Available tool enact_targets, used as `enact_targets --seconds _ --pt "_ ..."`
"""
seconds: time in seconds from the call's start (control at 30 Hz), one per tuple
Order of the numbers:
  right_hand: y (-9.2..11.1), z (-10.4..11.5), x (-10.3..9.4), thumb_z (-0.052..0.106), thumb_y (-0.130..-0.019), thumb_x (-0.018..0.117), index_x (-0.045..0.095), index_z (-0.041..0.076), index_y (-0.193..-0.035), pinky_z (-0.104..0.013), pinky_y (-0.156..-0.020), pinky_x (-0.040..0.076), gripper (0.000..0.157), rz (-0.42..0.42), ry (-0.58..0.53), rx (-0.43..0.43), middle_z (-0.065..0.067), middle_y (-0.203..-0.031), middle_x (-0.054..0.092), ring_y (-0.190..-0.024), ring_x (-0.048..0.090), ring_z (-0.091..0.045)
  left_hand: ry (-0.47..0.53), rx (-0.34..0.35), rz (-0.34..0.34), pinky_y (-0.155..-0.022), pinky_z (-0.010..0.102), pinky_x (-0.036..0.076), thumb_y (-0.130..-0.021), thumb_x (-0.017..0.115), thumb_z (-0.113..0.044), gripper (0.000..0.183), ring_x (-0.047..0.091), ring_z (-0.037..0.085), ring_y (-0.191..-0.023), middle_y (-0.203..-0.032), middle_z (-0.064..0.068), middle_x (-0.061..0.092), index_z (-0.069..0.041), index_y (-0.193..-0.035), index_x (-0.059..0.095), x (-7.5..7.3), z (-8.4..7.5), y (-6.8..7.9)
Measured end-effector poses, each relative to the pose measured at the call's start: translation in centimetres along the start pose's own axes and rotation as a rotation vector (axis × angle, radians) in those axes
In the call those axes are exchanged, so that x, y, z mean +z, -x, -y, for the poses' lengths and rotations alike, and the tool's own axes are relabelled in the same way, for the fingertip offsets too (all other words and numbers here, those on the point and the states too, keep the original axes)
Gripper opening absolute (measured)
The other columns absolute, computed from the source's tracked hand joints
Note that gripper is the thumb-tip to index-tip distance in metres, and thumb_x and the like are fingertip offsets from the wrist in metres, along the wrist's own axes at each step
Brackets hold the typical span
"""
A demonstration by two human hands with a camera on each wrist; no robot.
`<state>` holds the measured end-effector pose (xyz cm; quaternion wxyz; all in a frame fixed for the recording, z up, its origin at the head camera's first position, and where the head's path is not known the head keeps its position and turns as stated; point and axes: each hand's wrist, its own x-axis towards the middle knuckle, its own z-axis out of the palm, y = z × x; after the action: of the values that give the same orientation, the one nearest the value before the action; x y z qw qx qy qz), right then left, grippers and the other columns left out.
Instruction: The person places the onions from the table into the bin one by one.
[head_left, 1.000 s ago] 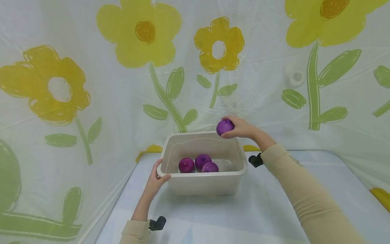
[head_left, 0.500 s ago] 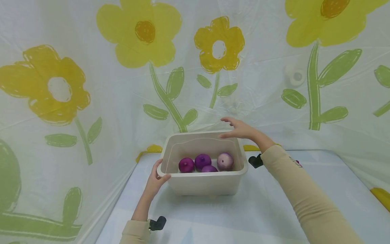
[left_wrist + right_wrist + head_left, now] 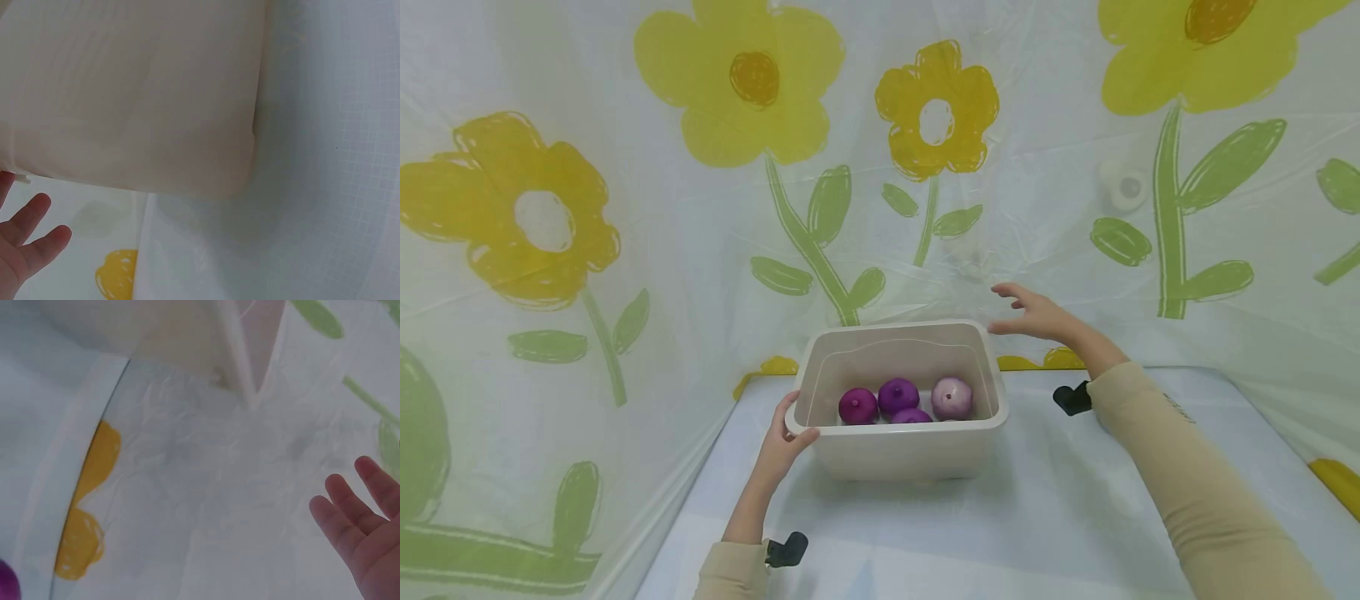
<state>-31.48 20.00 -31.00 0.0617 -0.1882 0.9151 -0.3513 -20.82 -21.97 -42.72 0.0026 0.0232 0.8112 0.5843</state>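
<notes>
My left hand (image 3: 784, 437) holds the near left corner of a beige plastic bin (image 3: 910, 454), its thumb over the front rim. In the left wrist view its fingers (image 3: 44, 247) show beside the bin's wall. Several purple onions lie in the bin: a dark one (image 3: 858, 406) at left, another (image 3: 898, 395) behind, one (image 3: 912, 416) partly hidden by the front rim, and one (image 3: 952, 398) at right with its pale end up. My right hand (image 3: 1037, 318) hovers by the bin's far right corner, fingers spread and nothing in them.
The bin stands on a white-covered table (image 3: 880, 542). At the left edge of the right wrist view, part of a purple round thing (image 3: 7, 582) lies on the table; my right forearm hides that area from the head view. A flower-print curtain (image 3: 1045, 208) hangs behind.
My right hand let go of an onion above the bin, and that onion now lies inside at the right. The hand then moved right, away from the bin. My left hand stayed put.
</notes>
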Motion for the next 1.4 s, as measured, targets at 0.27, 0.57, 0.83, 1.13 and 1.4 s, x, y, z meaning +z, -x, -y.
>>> enact_targets --seconds 0.27,0.57,0.83,1.13,1.4 --pt "2.3 -3.0 -0.8 0.039 -0.085 0.06 0.018 0.005 -0.143 -0.064 -0.097 0.031 0.08 -0.026 -0.006 0.071 -0.026 -0.146 0.019 -0.128 0.025 -0.046 0.0 0.009 -0.006 -0.103 0.054 0.03 -0.085 0.064 -0.024 0.077 0.019 0.036 -0.137 -0.152 0.013 0.015 -0.017 -0.144 0.016 -0.1 1.1 -0.6" --pt "4.8 -7.3 -1.6 0.044 -0.084 0.059 0.017 0.0 -0.142 -0.065 -0.094 0.033 0.083 -0.051 0.043 0.121 -0.031 -0.143 0.021 -0.124 0.028 -0.049 0.001 0.028 -0.018 -0.103 0.053 0.032 -0.084 0.065 -0.026 0.076 0.023 0.035 -0.136 -0.151 0.011 0.019 -0.021 -0.143 0.019 -0.1 2.4 -1.2" --pt "7.4 -11.9 -1.6 0.04 -0.086 0.058 0.015 -0.006 -0.14 -0.066 -0.091 0.034 0.084 -0.067 0.035 0.162 -0.037 -0.14 0.017 -0.121 0.025 -0.056 0.011 0.037 -0.021 -0.103 0.053 0.032 -0.084 0.066 -0.023 0.076 0.024 0.036 -0.135 -0.15 0.014 0.019 -0.018 -0.143 0.019 -0.1 2.3 -1.0" --pt "9.9 -16.8 0.0 0.044 -0.088 0.053 0.006 -0.006 -0.142 -0.071 -0.088 0.029 0.087 -0.066 -0.068 0.287 -0.038 -0.141 0.01 -0.121 0.018 -0.058 0.018 0.04 -0.018 -0.103 0.052 0.032 -0.084 0.065 -0.021 0.076 0.023 0.036 -0.135 -0.151 0.014 0.019 -0.017 -0.144 0.018 -0.1 2.3 -1.1" --pt "11.0 -20.1 2.3 0.047 -0.087 0.053 0.006 -0.008 -0.141 -0.072 -0.09 0.027 0.091 -0.102 -0.127 0.364 -0.04 -0.14 0.007 -0.121 0.015 -0.06 0.042 0.038 -0.001 -0.103 0.051 0.032 -0.085 0.063 -0.015 0.074 0.023 0.036 -0.136 -0.15 0.015 0.018 -0.014 -0.144 0.018 -0.1 1.3 -0.8"
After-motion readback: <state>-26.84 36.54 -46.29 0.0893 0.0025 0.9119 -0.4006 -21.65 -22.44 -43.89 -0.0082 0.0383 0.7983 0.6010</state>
